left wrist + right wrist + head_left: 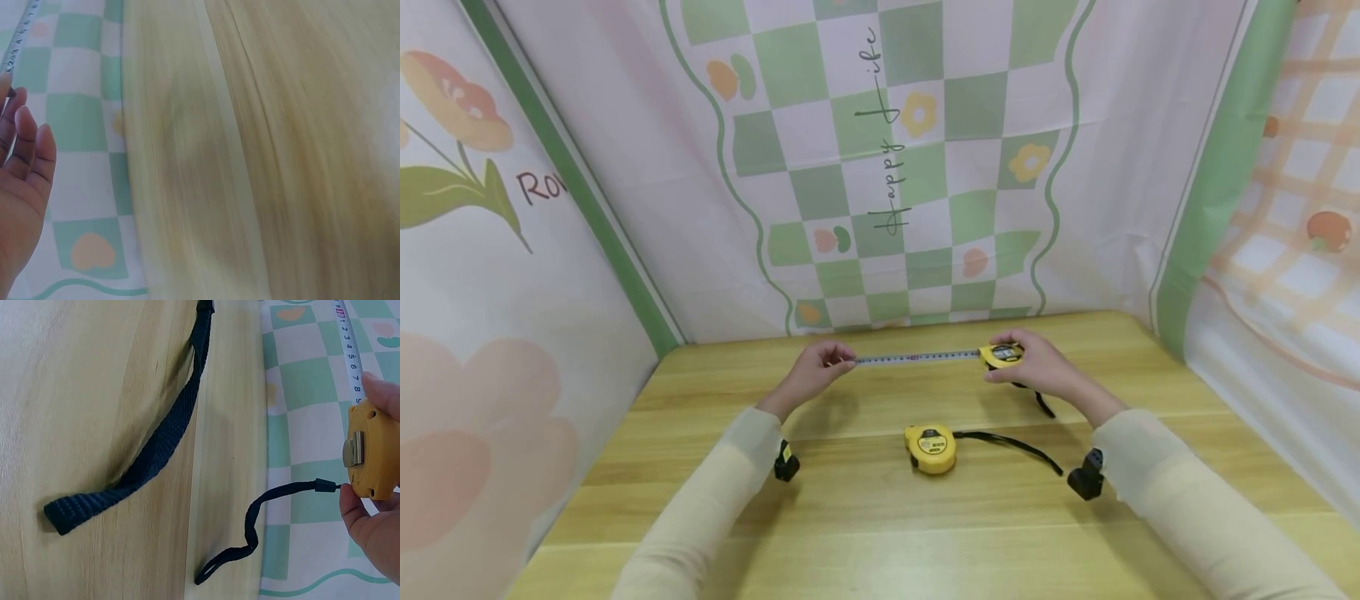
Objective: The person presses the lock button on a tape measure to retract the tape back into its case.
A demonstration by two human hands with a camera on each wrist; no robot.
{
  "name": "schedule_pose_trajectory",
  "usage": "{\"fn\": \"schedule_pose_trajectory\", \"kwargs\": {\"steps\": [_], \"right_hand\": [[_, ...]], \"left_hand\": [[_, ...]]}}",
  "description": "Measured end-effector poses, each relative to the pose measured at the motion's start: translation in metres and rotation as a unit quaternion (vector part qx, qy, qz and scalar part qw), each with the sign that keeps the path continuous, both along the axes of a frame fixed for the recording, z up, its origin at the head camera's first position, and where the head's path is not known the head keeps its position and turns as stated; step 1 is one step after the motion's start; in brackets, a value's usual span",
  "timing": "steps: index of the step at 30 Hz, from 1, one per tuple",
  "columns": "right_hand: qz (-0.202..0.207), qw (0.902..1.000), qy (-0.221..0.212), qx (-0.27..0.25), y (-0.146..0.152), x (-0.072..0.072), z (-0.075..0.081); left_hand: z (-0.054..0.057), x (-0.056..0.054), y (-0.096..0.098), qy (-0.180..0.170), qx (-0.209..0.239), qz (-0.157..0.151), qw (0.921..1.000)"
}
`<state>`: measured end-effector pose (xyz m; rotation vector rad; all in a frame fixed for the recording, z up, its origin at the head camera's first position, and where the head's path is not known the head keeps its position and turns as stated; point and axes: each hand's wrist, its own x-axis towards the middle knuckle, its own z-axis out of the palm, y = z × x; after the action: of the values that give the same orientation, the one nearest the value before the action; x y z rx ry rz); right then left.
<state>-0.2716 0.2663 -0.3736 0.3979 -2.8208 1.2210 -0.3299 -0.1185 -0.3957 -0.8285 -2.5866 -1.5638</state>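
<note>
My right hand [1028, 363] grips a yellow tape measure [1002, 356] above the far part of the table. In the right wrist view its metal belt clip [354, 449] faces the camera and a black wrist strap [250, 519] hangs from it. A white blade [917, 357] with printed numbers runs level from the case to my left hand [815, 373], which pinches its end between thumb and finger. The left wrist view catches that hand [25, 181] at its left edge, the blade [19, 40] rising from the fingertips. The other fingers are bent loosely.
A second yellow tape measure [932, 450] lies on the wooden table [880, 550] nearer to me, its black strap [1015, 443] stretched to the right. Patterned cloth [895, 167] hangs behind the table, with more on both sides. Each sleeve cuff carries a small black camera [1087, 477].
</note>
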Motion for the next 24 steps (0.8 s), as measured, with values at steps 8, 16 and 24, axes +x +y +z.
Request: {"fn": "schedule_pose_trajectory", "kwargs": {"steps": [8, 16, 24], "right_hand": [[0.003, 1.0000, 0.004, 0.000, -0.008, 0.001, 0.001], [0.003, 1.0000, -0.003, -0.001, -0.014, 0.001, 0.002], [0.005, 0.9999, 0.000, -0.009, -0.018, 0.001, 0.003]], "left_hand": [[0.002, 0.001, 0.007, -0.004, -0.010, 0.000, 0.9999], [0.000, -0.001, 0.012, 0.001, -0.011, -0.014, 0.9998], [0.002, 0.000, 0.017, 0.002, 0.000, -0.031, 0.9995]]}}
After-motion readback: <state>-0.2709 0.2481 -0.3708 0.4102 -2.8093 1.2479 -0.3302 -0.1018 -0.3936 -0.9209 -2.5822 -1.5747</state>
